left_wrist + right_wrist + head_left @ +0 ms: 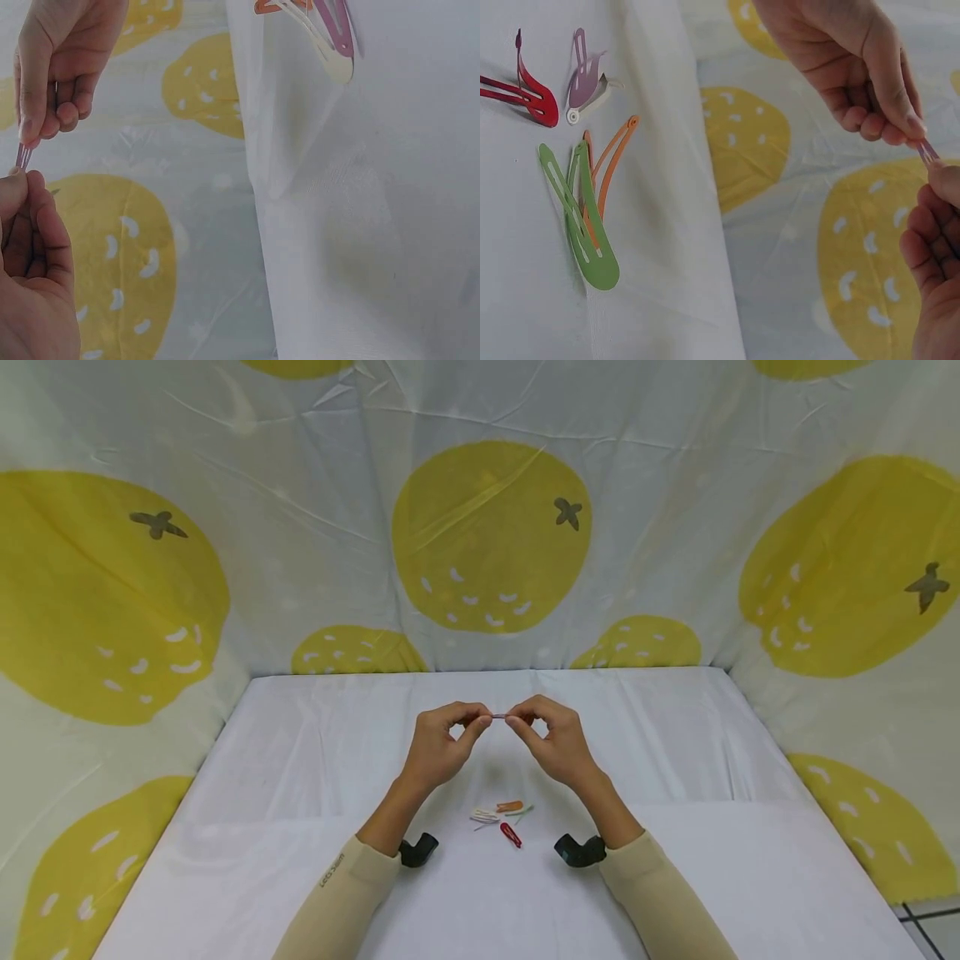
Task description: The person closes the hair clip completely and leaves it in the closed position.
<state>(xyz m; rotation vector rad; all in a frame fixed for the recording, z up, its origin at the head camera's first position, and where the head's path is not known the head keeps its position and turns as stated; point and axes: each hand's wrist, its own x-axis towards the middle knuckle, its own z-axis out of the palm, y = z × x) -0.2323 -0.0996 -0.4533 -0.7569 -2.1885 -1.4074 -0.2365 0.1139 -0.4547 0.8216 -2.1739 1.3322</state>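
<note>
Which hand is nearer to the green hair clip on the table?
The right hand. It is held up beyond the green hair clip and slightly to its right; the left hand is also held up beyond it, but farther off to its left.

Hair clips [510, 807] lie on the table [480, 893] between the person's forearms [392, 814]

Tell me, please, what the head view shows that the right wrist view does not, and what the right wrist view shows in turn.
Only head: the beige sleeves, the black wrist devices and a corner of tiled floor.

Only right wrist: the slots in the held purple clip, just a thin line from the head.

Both: left hand and right hand pinching that clip, plus red, green and orange clips on white cloth.
</note>
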